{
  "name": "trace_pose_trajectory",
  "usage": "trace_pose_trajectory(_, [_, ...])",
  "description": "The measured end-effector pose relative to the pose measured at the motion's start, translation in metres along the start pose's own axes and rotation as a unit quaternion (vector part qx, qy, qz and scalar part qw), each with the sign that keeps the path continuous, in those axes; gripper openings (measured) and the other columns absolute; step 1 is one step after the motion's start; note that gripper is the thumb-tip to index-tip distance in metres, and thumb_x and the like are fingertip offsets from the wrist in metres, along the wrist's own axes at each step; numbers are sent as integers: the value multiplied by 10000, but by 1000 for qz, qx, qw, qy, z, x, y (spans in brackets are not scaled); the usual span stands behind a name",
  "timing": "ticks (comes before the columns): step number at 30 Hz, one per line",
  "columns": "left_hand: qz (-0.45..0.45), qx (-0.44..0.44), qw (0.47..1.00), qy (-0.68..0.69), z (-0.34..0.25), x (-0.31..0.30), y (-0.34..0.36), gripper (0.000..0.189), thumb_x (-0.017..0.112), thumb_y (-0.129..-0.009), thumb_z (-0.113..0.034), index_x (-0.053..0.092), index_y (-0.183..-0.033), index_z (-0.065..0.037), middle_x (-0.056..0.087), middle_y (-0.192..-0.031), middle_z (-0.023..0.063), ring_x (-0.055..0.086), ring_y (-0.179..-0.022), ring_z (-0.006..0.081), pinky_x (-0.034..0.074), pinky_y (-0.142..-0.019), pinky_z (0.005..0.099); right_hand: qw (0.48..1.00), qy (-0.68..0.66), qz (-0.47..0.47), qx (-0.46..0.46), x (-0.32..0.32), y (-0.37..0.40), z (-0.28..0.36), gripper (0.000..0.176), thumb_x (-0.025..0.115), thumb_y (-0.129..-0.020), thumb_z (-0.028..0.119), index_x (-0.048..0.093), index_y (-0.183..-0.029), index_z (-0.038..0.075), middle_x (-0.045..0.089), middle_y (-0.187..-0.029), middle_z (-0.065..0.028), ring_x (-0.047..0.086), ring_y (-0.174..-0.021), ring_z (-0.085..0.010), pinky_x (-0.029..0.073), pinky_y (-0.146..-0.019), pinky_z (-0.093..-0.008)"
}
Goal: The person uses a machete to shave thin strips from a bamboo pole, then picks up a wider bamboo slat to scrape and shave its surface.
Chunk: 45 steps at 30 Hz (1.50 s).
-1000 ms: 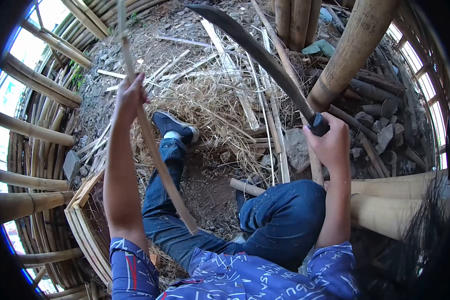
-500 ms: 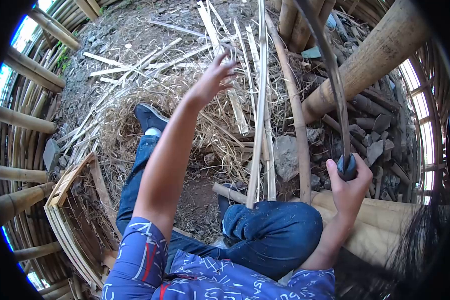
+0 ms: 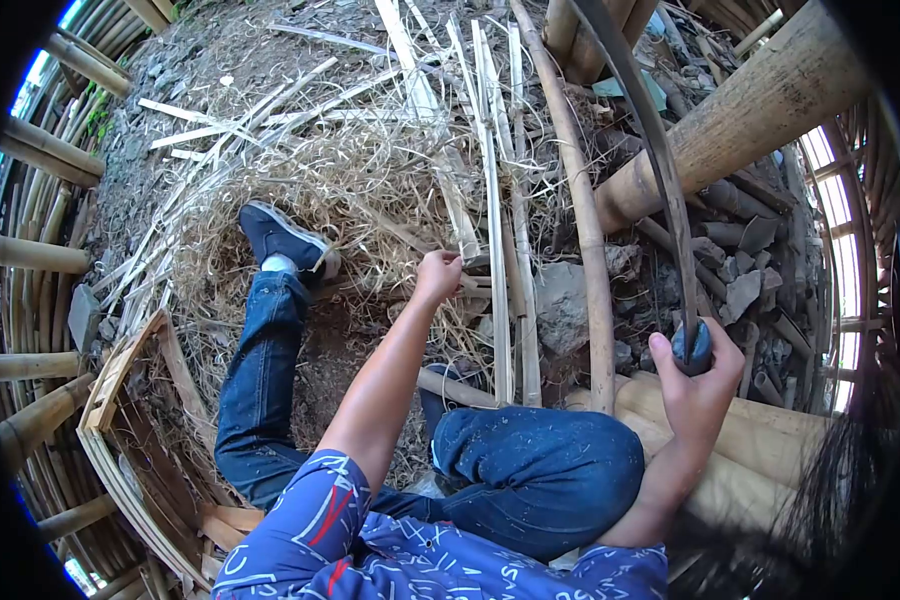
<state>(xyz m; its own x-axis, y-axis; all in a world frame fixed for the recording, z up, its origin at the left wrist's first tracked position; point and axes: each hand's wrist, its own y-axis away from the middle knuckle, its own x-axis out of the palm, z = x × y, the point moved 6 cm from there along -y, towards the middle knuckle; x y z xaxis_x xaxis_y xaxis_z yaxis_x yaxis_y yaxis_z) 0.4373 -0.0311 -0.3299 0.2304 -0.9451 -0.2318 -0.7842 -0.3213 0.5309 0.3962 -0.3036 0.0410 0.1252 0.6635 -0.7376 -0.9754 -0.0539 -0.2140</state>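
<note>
My right hand (image 3: 698,375) is wrapped round the dark handle of a long curved blade (image 3: 660,150), which points up and away past the thick bamboo pole. Over the shavings, my left hand (image 3: 440,276) has its fingers drawn together at the lower end of a pale bamboo strip (image 3: 453,195). Whether the fingers grip that strip or something smaller is too small to tell. Just right of this hand lie long split bamboo strips (image 3: 500,300), their lower ends near my bent knee.
A thick bamboo pole (image 3: 740,110) slants in from the upper right. Broken stones (image 3: 560,305) and a long bamboo stick (image 3: 588,240) lie right of the strips. Curly shavings (image 3: 310,170) cover the ground. At the lower left is a wooden frame (image 3: 120,375).
My left hand has come down toward me and its spread fingers have closed together. The long strip that leaned toward my knee has shifted left. My right hand still holds the blade.
</note>
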Motion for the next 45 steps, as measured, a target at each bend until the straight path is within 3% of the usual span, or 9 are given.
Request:
trace_pose_trajectory(7, [36, -69, 994, 77, -1, 24, -11, 320, 626, -928, -263, 642, -849, 46, 593, -571, 97, 605, -448, 202, 468, -409, 352, 1000, 11, -16, -14, 1, -2, -2, 275, 771, -737, 118, 526, -700, -1, 431, -562, -23, 362, -548, -102, 313, -502, -289])
trace_pose_trajectory(10, [50, -85, 989, 111, -10, 26, -5, 171, 527, -913, -111, 605, -944, 38, 550, -599, 66, 521, -428, 153, 366, -378, 296, 1000, 24, 0, -2, 0, -2, -2, 275, 773, -736, 116, 528, -704, -7, 425, -567, -18, 363, -554, -100, 314, -505, -285])
trace_pose_trajectory(18, [129, -50, 941, 310, -29, 0, 48, 134, 576, -955, -186, 520, -874, -95, 408, -626, -63, 400, -485, 63, 354, -411, 258, 1000, -17, 8, 14, 2, -1, -1, 277, 757, -749, 95, 508, -693, -11, 398, -573, -13, 348, -558, -102, 305, -508, -294])
trace_pose_trajectory(28, [42, 60, 950, 302, -86, -43, 145, 158, 545, -966, -176, 562, -883, -42, 414, -584, -52, 355, -395, 52, 264, -367, 226, 999, -7, 25, -44, 4, 2, 13, 249, 756, -742, 94, 533, -699, -7, 475, -564, -43, 412, -540, -114, 366, -529, -297])
trace_pose_trajectory(33, [2, 101, 954, 282, -104, -68, 197, 140, 563, -941, -148, 611, -902, -22, 481, -591, -54, 416, -469, 25, 312, -419, 219, 997, -38, 16, -58, 6, 3, 16, 228, 754, -739, 98, 553, -707, -5, 507, -563, -57, 443, -526, -131, 389, -536, -308])
trace_pose_trajectory(36, [29, 126, 948, 290, -126, -78, 241, 138, 564, -933, -143, 621, -910, -20, 476, -617, -63, 406, -494, 18, 310, -438, 210, 997, -22, 25, -67, 8, 4, 19, 223, 758, -730, 120, 569, -713, 2, 531, -570, -87, 491, -511, -180, 410, -541, -339])
trace_pose_trajectory(39, [53, 139, 939, 310, -129, -95, 281, 168, 574, -927, -158, 618, -990, -9, 465, -670, -71, 378, -513, 14, 297, -452, 199, 997, -19, 39, -66, 12, 4, 27, 244, 768, -711, 162, 575, -706, 13, 559, -598, -140, 573, -546, -325, 441, -563, -395])
trace_pose_trajectory(42, [49, 96, 948, 300, -120, -129, 320, 233, 573, -910, -162, 608, -1063, 10, 448, -656, -67, 373, -506, 20, 287, -450, 200, 996, -14, 46, -79, 16, 4, 29, 232, 767, -707, 162, 589, -714, 13, 580, -615, -154, 606, -587, -346, 450, -574, -405])
trace_pose_trajectory(45, [30, 105, 952, 284, -100, -163, 357, 243, 584, -879, -198, 610, -991, 16, 483, -656, -34, 397, -500, 38, 305, -440, 219, 995, -26, 45, -83, 19, 3, 35, 221, 766, -702, 164, 607, -727, 12, 600, -636, -164, 623, -620, -353, 457, -588, -412])
